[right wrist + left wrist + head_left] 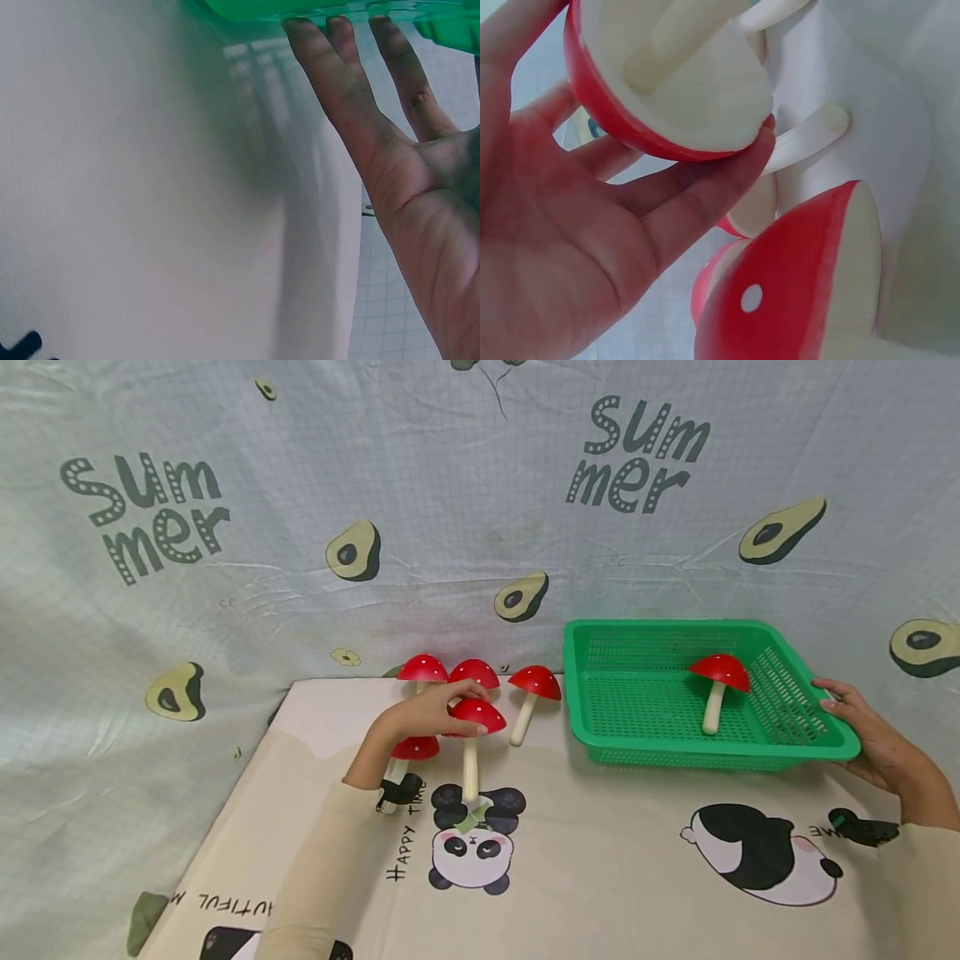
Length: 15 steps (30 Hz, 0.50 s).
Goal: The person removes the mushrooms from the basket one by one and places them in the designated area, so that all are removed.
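Note:
In the head view my left hand (431,712) grips the cap of a toy mushroom (471,764), red with white dots, its pale stem pointing down over the panda print. The left wrist view shows my fingers (705,191) along the rim of that red cap (611,124), with its hollow white underside exposed. On the right, my right hand (873,739) holds the side rim of a green plastic basket (720,749). From the right wrist, fingertips show against the basket's underside (255,9). One toy mushroom (722,672) lies inside the basket.
More toy mushrooms stand close around my left hand: one at the back (422,668), another beside it (476,672), one leaning to the right (535,683) and one nearer the wrist (416,748). A printed cloth curtain (450,485) hangs behind the cloth-covered table (600,860).

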Each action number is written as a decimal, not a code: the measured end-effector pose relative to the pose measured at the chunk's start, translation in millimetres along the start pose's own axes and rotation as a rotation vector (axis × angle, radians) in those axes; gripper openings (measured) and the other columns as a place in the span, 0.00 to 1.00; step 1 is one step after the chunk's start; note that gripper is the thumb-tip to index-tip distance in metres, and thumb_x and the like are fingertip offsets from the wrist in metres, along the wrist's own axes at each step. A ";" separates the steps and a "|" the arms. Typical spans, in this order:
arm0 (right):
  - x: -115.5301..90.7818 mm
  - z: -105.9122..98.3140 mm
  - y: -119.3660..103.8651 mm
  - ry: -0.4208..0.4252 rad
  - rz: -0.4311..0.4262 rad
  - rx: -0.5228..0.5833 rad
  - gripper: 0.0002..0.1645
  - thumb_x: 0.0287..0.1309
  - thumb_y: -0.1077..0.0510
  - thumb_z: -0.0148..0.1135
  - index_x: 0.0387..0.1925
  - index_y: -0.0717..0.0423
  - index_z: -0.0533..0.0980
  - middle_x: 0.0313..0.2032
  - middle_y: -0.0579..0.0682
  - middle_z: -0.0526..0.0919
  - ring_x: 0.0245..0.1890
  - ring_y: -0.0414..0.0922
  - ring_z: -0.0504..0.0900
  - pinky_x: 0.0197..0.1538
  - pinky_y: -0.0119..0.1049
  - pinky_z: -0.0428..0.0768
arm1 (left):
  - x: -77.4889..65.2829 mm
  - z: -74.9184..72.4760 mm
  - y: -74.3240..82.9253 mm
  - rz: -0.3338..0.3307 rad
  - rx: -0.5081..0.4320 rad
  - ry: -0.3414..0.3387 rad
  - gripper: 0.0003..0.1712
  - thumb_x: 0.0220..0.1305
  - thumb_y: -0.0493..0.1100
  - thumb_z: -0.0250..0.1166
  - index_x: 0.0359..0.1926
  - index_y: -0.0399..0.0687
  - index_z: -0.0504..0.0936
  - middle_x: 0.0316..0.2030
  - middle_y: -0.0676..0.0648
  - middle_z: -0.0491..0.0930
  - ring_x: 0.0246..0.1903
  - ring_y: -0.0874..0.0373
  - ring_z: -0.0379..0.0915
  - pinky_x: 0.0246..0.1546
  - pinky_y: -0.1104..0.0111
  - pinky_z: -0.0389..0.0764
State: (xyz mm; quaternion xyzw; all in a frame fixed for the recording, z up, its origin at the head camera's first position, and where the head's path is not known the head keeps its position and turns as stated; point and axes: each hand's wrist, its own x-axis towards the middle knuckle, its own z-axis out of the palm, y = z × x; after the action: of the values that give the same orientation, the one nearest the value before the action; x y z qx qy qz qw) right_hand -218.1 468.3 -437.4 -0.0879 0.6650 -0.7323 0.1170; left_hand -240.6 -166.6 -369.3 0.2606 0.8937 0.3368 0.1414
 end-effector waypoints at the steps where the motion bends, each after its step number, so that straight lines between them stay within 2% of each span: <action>1: 0.1 -0.2 0.0 0.000 0.000 0.000 0.23 0.81 0.59 0.35 0.66 0.29 0.55 0.46 0.40 0.78 0.34 0.42 0.87 0.32 0.37 0.87 | -0.5 0.3 0.2 -0.005 0.000 0.001 0.28 0.59 0.52 0.74 0.59 0.56 0.78 0.58 0.49 0.79 0.59 0.51 0.71 0.56 0.57 0.81; 9: 0.9 0.1 0.8 -0.007 -0.008 0.004 0.23 0.81 0.59 0.35 0.67 0.30 0.55 0.46 0.40 0.78 0.34 0.43 0.87 0.32 0.37 0.87 | -3.1 2.6 -3.6 -0.027 -0.011 -0.022 0.28 0.58 0.50 0.75 0.58 0.56 0.78 0.57 0.50 0.79 0.60 0.51 0.71 0.56 0.58 0.81; 15: 0.8 -0.1 0.8 -0.001 -0.010 -0.002 0.23 0.81 0.59 0.35 0.67 0.29 0.56 0.46 0.39 0.78 0.34 0.42 0.87 0.32 0.37 0.87 | -4.0 2.7 -4.6 -0.015 0.011 -0.056 0.28 0.57 0.48 0.76 0.58 0.57 0.78 0.55 0.52 0.79 0.58 0.53 0.72 0.55 0.59 0.81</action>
State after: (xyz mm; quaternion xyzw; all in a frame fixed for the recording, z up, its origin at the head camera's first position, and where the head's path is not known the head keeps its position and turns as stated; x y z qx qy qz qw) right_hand -218.9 468.1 -438.2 -0.0917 0.6654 -0.7320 0.1137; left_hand -237.9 -170.4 -374.1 0.2640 0.8931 0.3236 0.1672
